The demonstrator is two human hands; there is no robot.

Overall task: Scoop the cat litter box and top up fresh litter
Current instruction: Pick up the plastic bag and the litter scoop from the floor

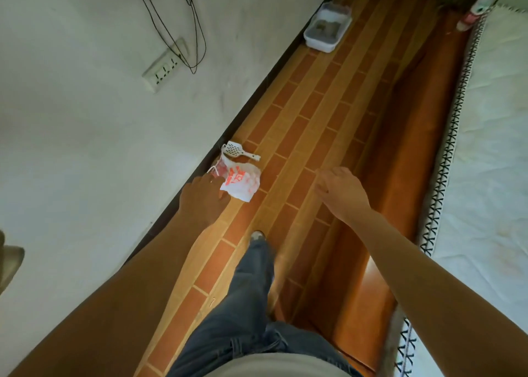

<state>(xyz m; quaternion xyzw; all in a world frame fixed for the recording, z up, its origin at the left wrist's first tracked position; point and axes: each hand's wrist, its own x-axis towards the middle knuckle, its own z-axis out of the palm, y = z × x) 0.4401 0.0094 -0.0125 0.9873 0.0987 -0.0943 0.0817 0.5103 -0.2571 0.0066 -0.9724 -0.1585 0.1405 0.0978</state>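
Observation:
A white litter box with grey litter stands on the floor against the wall, far ahead. Nearer, a white slotted scoop lies by the wall base. Just below it lies a white plastic bag with red print. My left hand hangs over the floor at the bag's left edge, fingers relaxed, holding nothing. My right hand is out over the floor to the right of the bag, loosely curled and empty.
A white wall runs along the left with a power strip and black cables hanging. A white quilted mattress borders the right. Brick-pattern flooring forms a narrow strip between them. My leg in jeans steps forward.

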